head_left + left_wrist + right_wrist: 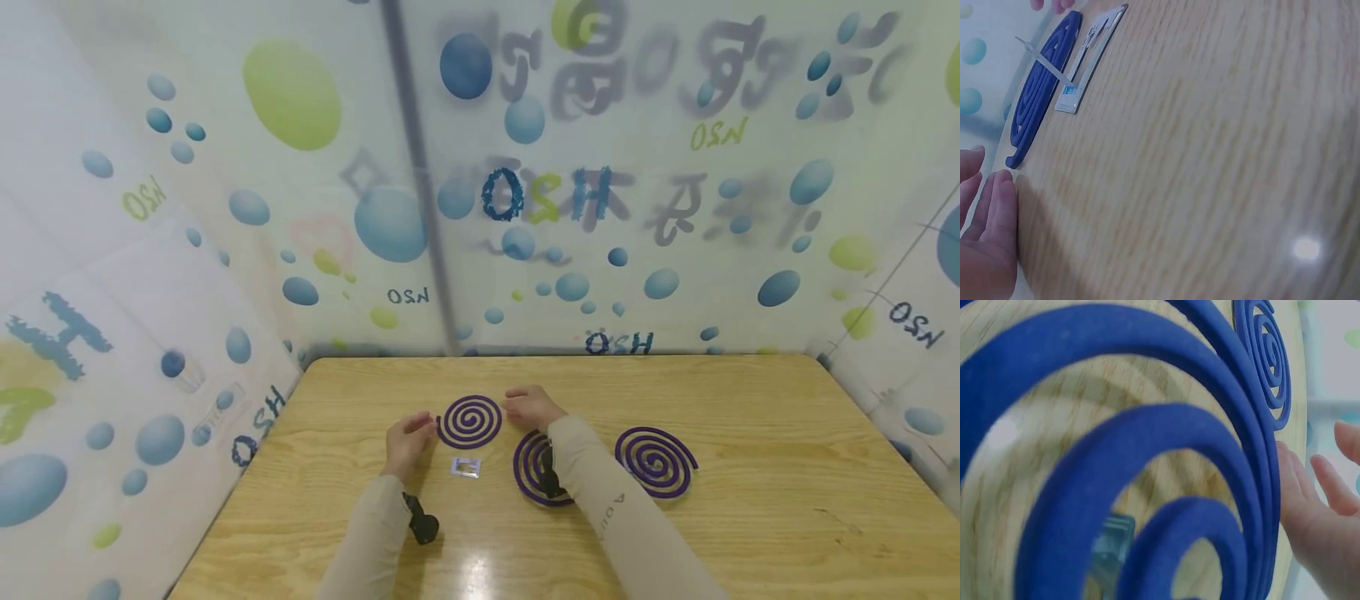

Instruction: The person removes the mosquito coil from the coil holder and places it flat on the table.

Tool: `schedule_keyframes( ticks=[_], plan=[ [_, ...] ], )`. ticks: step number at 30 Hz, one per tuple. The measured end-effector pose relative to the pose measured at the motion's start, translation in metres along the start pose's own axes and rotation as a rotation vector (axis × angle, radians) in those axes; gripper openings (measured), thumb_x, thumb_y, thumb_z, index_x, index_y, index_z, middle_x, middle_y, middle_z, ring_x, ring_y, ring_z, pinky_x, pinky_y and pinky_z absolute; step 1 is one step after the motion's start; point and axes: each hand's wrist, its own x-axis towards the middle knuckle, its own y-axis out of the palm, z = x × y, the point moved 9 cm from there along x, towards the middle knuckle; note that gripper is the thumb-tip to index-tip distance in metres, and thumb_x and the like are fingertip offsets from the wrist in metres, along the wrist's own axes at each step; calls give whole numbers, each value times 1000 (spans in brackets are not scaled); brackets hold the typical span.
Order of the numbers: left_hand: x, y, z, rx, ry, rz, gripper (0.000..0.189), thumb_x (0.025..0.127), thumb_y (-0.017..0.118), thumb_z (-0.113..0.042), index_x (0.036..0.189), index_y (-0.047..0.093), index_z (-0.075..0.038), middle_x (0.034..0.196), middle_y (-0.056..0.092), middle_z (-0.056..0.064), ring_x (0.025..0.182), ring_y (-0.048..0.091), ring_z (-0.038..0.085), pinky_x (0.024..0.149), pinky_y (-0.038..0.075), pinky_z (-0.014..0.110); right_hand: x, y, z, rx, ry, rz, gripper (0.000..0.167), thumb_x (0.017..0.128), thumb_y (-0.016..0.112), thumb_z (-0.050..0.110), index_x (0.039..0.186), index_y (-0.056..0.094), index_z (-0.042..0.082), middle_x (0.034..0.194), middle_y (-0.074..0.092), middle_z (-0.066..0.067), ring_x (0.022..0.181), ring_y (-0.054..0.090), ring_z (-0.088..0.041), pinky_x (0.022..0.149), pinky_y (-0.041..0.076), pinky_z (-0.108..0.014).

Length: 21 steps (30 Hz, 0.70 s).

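A purple spiral mosquito coil [489, 422] lies flat on the wooden table between the two hands. My left hand [407, 444] is at its left side, fingers extended beside the coil's outer end. On the other side is my right hand [532, 407], its fingers straight and close to the coil's rim. Neither hand grips anything. Just in front of the coil lies a small metal coil stand [1067, 103], with a thin strip rising from it in the left wrist view. A second coil [1060, 481] spreads below the right wrist, partly hidden by the sleeve in the head view.
A third purple coil [652, 458] is on the table to the right, with a bit of metal showing at its left side. Under the second coil, a piece of shiny metal [1113, 540] shows. A patterned curtain [525, 275] stands behind the table [780, 417].
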Motion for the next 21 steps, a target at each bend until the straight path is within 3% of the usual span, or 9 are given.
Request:
schedule_keyframes(
  ticks=[2, 6, 13, 21],
  plan=[
    [-1, -1, -2, 11, 1, 8, 33, 81, 58, -1, 112, 54, 8, 109, 56, 24, 89, 57, 22, 76, 51, 29, -10, -2, 6, 18, 5, -3, 39, 87, 51, 3, 124, 42, -9, 116, 50, -26, 106, 50, -34, 87, 46, -37],
    [-5, -3, -8, 37, 12, 20, 35, 83, 56, -3, 116, 51, 8, 114, 53, 25, 97, 54, 28, 76, 50, 31, -10, -9, 5, 54, -6, -5, 37, 88, 51, 8, 123, 45, -5, 116, 52, -23, 103, 53, -32, 85, 47, -36],
    [-9, -6, -13, 13, 12, 48, 40, 83, 56, -6, 120, 48, 6, 117, 51, 25, 95, 56, 29, 74, 51, 32, -10, -16, 4, 62, -67, 15, 38, 89, 52, 14, 121, 46, -5, 116, 52, -21, 103, 53, -31, 86, 47, -36],
    [-16, -2, -26, 48, 31, 58, 39, 85, 57, -9, 120, 49, 3, 116, 53, 22, 102, 53, 30, 84, 47, 38, -22, -22, 11, 37, -97, 70, 38, 90, 51, 16, 122, 46, -4, 118, 51, -22, 104, 53, -31, 88, 45, -38]
  ],
)
